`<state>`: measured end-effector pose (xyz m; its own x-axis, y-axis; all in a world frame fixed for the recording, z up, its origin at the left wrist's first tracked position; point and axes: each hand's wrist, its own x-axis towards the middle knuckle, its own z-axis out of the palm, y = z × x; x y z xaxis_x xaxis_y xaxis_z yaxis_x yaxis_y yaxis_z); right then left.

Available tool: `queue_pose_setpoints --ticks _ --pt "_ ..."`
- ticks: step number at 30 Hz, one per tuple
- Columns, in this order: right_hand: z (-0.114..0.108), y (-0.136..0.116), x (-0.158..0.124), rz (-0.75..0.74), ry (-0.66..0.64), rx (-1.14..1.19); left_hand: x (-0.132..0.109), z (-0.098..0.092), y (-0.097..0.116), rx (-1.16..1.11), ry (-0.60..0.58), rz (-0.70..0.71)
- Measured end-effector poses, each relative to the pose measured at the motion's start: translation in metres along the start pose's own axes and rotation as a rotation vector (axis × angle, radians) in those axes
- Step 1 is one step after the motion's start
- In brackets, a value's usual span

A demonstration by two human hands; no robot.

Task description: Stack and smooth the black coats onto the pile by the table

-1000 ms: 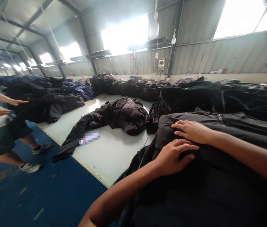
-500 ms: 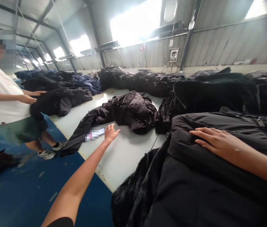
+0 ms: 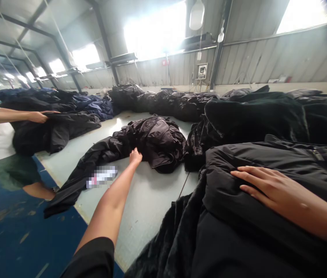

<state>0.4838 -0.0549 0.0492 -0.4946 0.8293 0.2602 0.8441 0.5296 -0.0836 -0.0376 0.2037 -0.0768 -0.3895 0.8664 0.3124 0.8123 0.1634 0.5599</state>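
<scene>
Right hand flat, fingers slightly spread, resting on black padded jacket, no grip. Left hand narrow, fingers together, now on crumpled black jacket lying on pale floor; grip unclear. Earlier it was open, nearer pixelated object; any writing there unreadable. Co-worker's hand on black coat, body cut off at frame edge. Dark coat piles along far wall.
</scene>
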Motion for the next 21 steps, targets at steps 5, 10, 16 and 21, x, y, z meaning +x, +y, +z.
queue_pose_setpoints --ticks 5,10,16,21 --pt "0.001 -0.002 0.001 0.022 -0.007 -0.005 0.008 -0.002 0.041 -0.004 0.056 0.033" --pt "0.004 -0.008 -0.001 0.065 0.063 -0.045 0.008 -0.012 0.099 -0.028 0.109 0.205" --pt "-0.026 -0.03 0.019 0.046 0.084 -0.153 -0.025 -0.022 0.151 -0.106 0.107 0.406" --pt "-0.046 -0.064 0.109 -0.03 -0.126 -0.283 -0.071 -0.027 0.173 -0.174 0.087 0.518"
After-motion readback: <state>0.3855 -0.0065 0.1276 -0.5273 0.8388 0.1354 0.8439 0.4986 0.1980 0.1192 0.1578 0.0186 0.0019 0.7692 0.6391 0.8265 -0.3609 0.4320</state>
